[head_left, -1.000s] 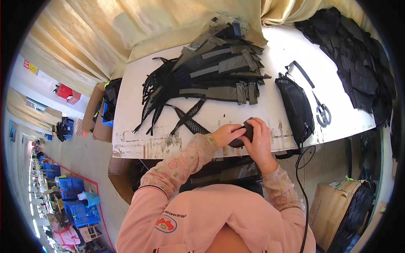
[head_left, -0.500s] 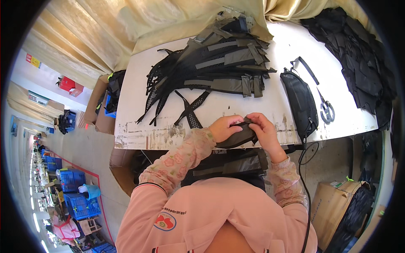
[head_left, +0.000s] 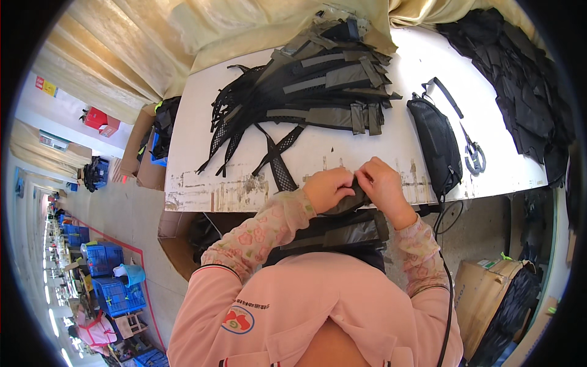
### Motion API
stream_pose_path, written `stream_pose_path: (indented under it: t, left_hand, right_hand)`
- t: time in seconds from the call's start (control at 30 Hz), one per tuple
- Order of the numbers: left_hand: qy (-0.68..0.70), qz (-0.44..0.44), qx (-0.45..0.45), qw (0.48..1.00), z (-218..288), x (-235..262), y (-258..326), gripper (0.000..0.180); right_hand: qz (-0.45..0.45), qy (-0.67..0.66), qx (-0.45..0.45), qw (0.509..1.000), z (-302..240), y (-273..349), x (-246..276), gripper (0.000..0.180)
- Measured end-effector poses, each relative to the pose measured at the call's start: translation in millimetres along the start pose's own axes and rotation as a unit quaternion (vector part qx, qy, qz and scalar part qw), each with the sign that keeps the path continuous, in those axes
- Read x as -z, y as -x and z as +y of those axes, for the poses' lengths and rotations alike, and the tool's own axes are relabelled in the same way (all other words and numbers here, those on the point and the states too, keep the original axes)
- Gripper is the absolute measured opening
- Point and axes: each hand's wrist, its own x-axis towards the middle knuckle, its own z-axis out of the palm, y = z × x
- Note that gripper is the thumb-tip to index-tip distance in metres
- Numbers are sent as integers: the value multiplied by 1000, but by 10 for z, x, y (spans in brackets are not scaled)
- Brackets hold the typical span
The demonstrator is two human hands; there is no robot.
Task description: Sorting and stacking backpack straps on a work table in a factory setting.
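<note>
1. Gripping from both sides, the left hand [head_left: 327,188] and the right hand [head_left: 382,186] are closed on a dark grey fabric piece [head_left: 350,202] at the near edge of the white table [head_left: 367,153].
2. The piece is pinched between the two hands, its upper end hidden by the fingers; its long axis is seen running down and toward the person's body, onto the folded dark fabric [head_left: 333,232] at the lap.
3. Both hands are equally near; the black mesh bag [head_left: 435,144] lies just right of the right hand.
</note>
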Motion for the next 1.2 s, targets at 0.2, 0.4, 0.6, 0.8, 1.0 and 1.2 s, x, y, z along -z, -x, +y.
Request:
stream_pose_path:
  t: [0.2,0.4,0.6,0.8,1.0,1.2]
  left_hand:
    - [-150,-6,-198,969,111,47,82,18]
    - [-35,42,-49,997,141,21,73,16]
    - [248,8,52,967,-18,125,47,12]
    - [273,32,2,962,-8,229,19,17]
    - [296,32,5,955,66,305,-24,17]
    - [166,-45,115,978,-19,256,50,23]
  right_hand:
    - [-49,-386,-323,863,247,190,-191,19]
    - [-38,-462,-361,809,35,254,-225,21]
    - [-85,-552,-282,780,43,223,31,23]
    - [-256,-686,-232,641,-88,336,49,35]
    - [-121,-726,-306,604,-112,338,-5,17]
    - [-5,-169,-118,979,-97,276,3,12]
